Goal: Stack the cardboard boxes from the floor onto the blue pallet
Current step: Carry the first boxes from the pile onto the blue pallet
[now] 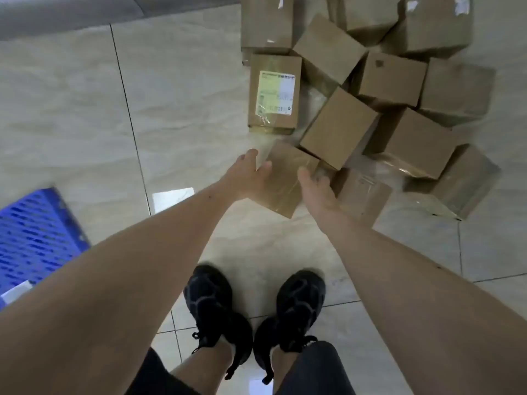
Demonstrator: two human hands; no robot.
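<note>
We are reaching to 12 o'clock: left hand (247, 175) released beside nearest cardboard box (285, 182), right hand (317, 187) opposite, grasp not tellable; blue pallet (37, 240) at 9 o'clock.

A glossy floor (71, 124) of large beige, marble-veined tiles fills the room, crossed by thin dark grout lines (129, 115), with a bright patch of glare (172, 198) left of centre and a grey band (57, 15) along the far left.

Black shoes (211, 305) on pale tiles (71, 115)
</note>
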